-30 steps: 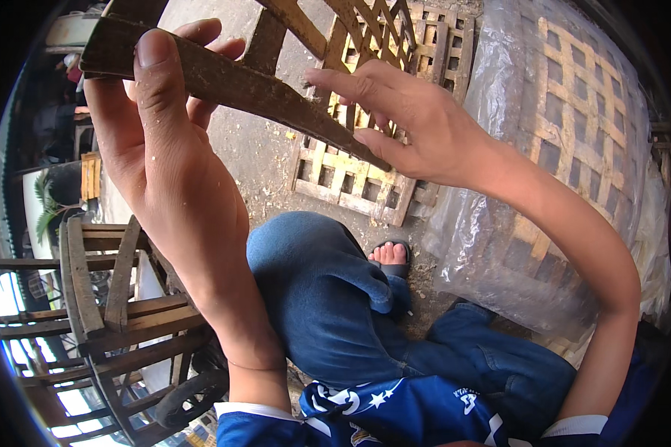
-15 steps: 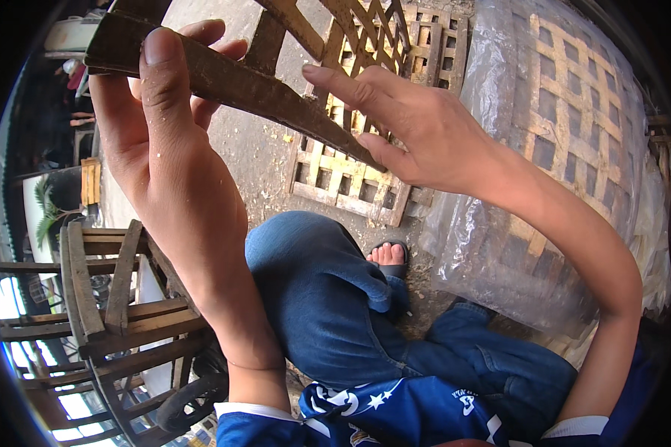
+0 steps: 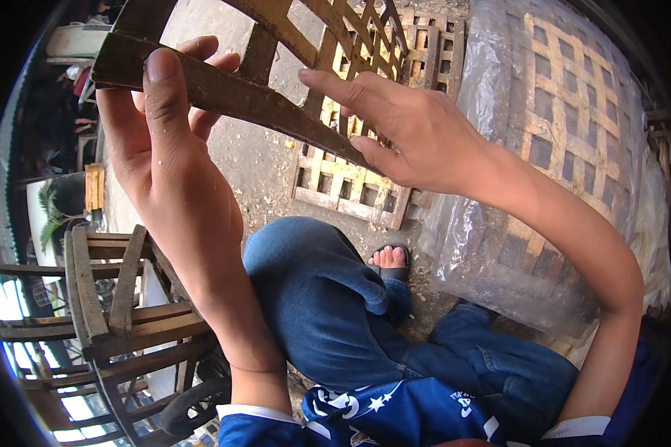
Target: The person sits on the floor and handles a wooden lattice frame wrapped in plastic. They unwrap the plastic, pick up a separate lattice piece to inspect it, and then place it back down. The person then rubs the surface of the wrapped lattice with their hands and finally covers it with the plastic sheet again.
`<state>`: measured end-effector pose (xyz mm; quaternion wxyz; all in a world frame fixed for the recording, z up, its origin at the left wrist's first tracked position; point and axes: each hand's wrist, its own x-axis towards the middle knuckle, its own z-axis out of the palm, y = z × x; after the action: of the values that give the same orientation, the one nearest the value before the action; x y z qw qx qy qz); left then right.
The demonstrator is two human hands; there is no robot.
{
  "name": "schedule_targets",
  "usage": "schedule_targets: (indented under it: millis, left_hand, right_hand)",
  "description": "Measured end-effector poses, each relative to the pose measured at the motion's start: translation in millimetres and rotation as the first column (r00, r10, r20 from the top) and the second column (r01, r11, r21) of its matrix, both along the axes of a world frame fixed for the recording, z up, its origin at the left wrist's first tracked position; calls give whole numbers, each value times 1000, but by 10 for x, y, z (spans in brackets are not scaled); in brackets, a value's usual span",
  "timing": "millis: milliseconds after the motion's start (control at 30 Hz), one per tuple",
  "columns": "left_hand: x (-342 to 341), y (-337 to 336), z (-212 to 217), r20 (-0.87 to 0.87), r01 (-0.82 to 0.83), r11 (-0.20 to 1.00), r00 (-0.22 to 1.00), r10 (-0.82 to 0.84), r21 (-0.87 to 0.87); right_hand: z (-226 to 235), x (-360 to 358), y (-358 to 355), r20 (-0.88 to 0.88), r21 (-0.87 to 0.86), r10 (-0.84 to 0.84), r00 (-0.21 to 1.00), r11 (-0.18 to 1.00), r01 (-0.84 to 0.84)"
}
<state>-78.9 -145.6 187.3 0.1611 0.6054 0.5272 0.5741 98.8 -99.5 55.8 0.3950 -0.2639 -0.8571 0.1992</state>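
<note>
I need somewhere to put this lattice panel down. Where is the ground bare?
Bare ground shows between the left hand and the pale lattice panel. It is crowded elsewhere: wooden chair frames on the left, plastic-wrapped panels on the right.

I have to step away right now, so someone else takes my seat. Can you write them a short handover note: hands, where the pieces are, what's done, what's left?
Left hand: gripping the near end of the dark wooden slat, thumb on top, fingers wrapped behind.
Right hand: fingers spread over the slat's far end, pressing it against the dark lattice frame held up above the lap.
Nearby: a pale finished lattice panel lies on the ground by the sandalled foot; more panels sit under plastic wrap to the right; wooden chair frames stand to the left.
Done: the frame's lattice is woven.
Left: the slat looks hand-held only; no fastening is visible.
</note>
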Motion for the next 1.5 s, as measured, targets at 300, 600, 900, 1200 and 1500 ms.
schedule_targets:
  millis: [300,600,900,1200,1500]
  left_hand:
    - [-53,10,17,20,-25,999,999,26,-26]
    - [-39,32,-19,38,-10,1000,999,11,-18]
    - [-86,-5,33,8,-42,998,999,42,-42]
    - [-120,6,60,40,-78,996,996,80,-42]
    - [-117,89,-35,45,-89,996,995,89,-6]
  right_hand:
    - [-560,270,-170,511,-284,95,854,957,63]
    - [-277,9,-171,376,-297,118,919,955,0]
    - [-538,165,-96,489,-336,95,867,938,87]
    - [-601,-53,-197,725,-483,404,557,876,-7]
    - [-534,-85,-158,194,-527,146,970,850,-23]
